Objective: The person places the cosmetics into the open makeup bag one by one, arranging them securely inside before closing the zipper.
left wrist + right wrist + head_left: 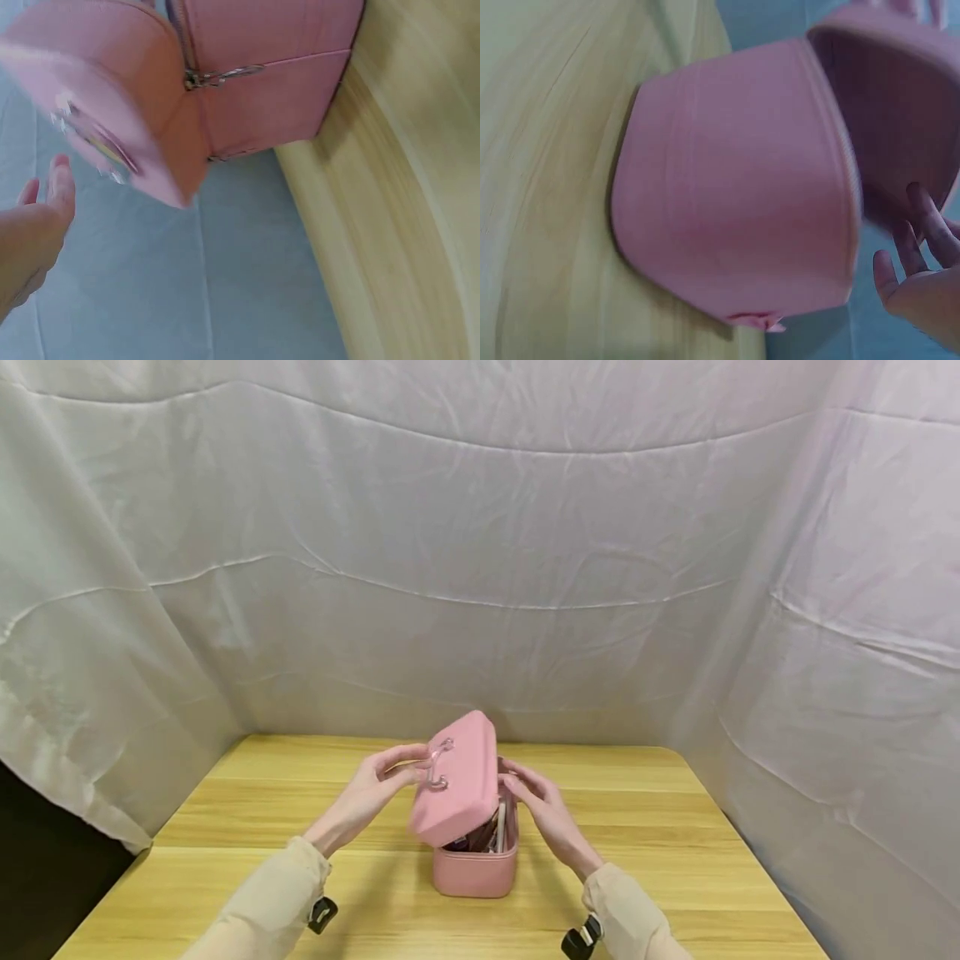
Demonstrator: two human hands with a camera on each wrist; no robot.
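A pink vanity case (476, 872) stands on the table with its lid (459, 777) swung up and tilted to the left. A metal-ended carry handle (437, 767) is fixed on the lid's outer face. My left hand (390, 774) is at the handle, and the left wrist view shows a small gap between its extended fingers (61, 187) and the handle. On the other side, my right hand (542, 806) reaches the opening, its loosely bent fingers (930, 221) at the lid's edge. Packed inside are a white stick-like item (501, 828) and dark items, partly hidden by the lid.
The wood-grain table (637, 843) extends around the case. Pale cloth (480, 610) hangs behind it and along both sides. A zipper pull (232, 75) lies against the case's side, and a small pink bow (757, 321) sits low on the body.
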